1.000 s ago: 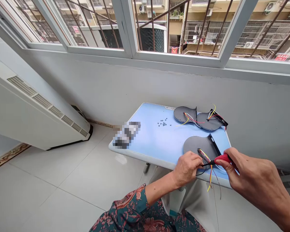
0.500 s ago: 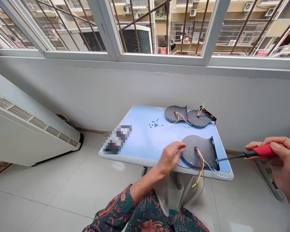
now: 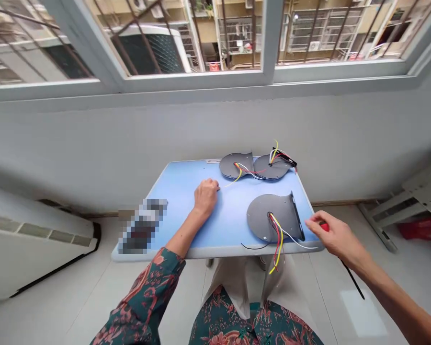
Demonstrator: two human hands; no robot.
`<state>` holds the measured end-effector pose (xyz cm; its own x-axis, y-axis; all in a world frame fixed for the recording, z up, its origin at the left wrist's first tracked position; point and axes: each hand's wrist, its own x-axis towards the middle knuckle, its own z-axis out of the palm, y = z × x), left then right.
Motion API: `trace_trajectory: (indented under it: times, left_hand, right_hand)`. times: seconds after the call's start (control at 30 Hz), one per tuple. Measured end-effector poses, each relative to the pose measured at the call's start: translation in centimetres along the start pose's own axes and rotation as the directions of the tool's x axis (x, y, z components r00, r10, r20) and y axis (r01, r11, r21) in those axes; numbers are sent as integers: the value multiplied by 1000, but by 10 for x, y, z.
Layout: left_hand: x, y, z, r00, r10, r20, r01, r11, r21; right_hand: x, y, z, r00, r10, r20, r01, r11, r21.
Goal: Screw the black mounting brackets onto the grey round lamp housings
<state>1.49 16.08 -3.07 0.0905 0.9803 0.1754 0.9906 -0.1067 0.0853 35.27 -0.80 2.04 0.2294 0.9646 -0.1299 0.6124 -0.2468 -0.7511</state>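
Note:
My left hand rests low over the middle of the blue tabletop, fingers curled together. It covers the spot where small dark screws lay, and I cannot see what its fingertips pinch. In my right hand, beyond the table's right edge, is a screwdriver; a bit of its red handle shows and its dark shaft points down and back. Between the hands lies a round grey metal plate with an upright black bracket edge and red, yellow, white and black wires coming from its centre.
Two similar wired plates lie side by side at the table's back right. A pixelated patch covers something at the left end of the table. A wall and barred window stand behind; a white appliance stands left.
My left hand has moved from the near plate to the screws, up and left. The right hand has drawn closer to the table, with the screwdriver's shaft turned from the plate to point backward.

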Motion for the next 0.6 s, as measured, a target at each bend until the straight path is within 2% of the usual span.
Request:
trace_trajectory:
  times: [0.1, 0.17, 0.23, 0.3, 0.37, 0.43, 0.5, 0.6]
  left_hand:
    - [-2, -7, 3, 997, 3, -82, -6, 999, -31]
    - [-6, -8, -3, 981, -8, -194, -20, 990, -143]
    - [-12, -2, -16, 946, -13, -324, -93, 946, -309]
    - [-23, 16, -31, 919, -5, -395, -201, 855, -477]
    - [-33, 44, -44, 929, 48, -366, -280, 737, -615]
    - [-42, 76, -48, 943, 163, -292, -328, 622, -712]
    - [-47, 106, -44, 940, 278, -197, -324, 545, -774]
    - [-49, 136, -30, 909, 410, -75, -295, 506, -811]
  right_hand:
    - [-2, -4, 5, 992, -40, 123, 61, 983, -175]
    - [-3, 0, 10, 983, -98, 156, 134, 962, -240]
    - [-2, 6, 14, 972, -175, 157, 216, 930, -298]
    - [1, 11, 17, 951, -257, 174, 302, 894, -332]
    - [6, 13, 17, 923, -319, 216, 378, 860, -343]
    - [13, 13, 16, 902, -357, 242, 425, 833, -354]
    - [19, 11, 15, 889, -389, 241, 454, 811, -368]
    - [28, 10, 14, 873, -419, 249, 486, 788, -379]
